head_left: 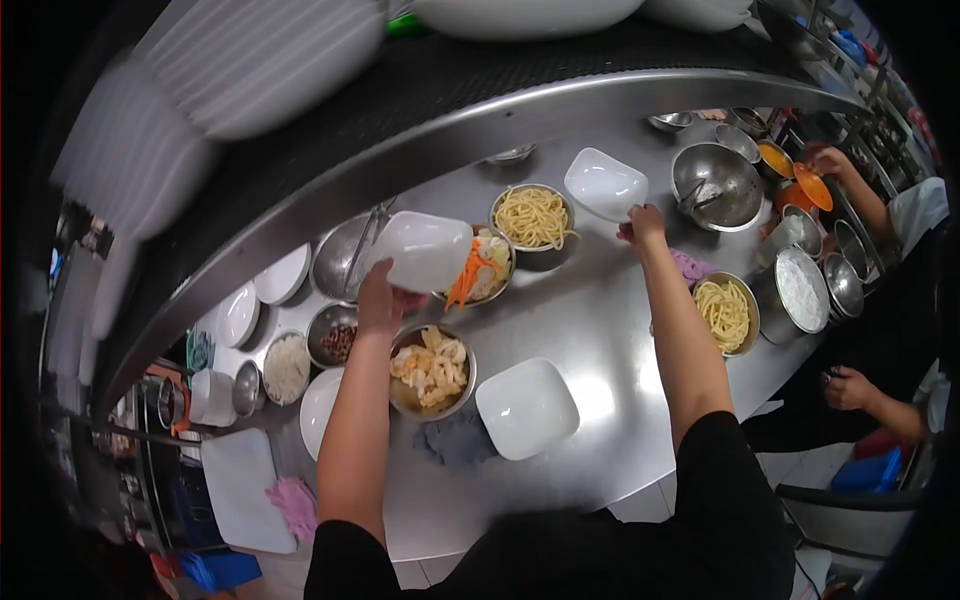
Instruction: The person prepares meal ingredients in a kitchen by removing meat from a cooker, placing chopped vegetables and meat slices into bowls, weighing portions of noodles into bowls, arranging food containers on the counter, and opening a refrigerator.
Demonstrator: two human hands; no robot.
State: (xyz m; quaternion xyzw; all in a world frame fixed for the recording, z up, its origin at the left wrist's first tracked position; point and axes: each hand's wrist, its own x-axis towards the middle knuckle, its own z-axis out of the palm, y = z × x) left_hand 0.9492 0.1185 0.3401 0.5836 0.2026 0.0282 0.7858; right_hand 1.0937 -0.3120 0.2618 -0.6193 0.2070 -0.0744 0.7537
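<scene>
My left hand (384,297) grips the near edge of a white dish (425,248), tilted above the counter. It partly covers a metal bowl of cut vegetables with orange carrot strips (478,272). Further right, my right hand (645,223) pinches the corner of another white dish (605,182). Between the two dishes stands a metal bowl of noodles (532,216). Closer to me are a metal bowl of pale battered-looking pieces (433,370) and a square white plate (528,408) lying on the steel counter (610,330).
A second noodle bowl (724,312), a large mixing bowl (716,185) and a pot of white powder (801,288) stand at right, near a co-worker's hand (850,387). A steel shelf (480,115) with stacked white bowls (265,60) overhangs the counter. White rice (288,366) sits left.
</scene>
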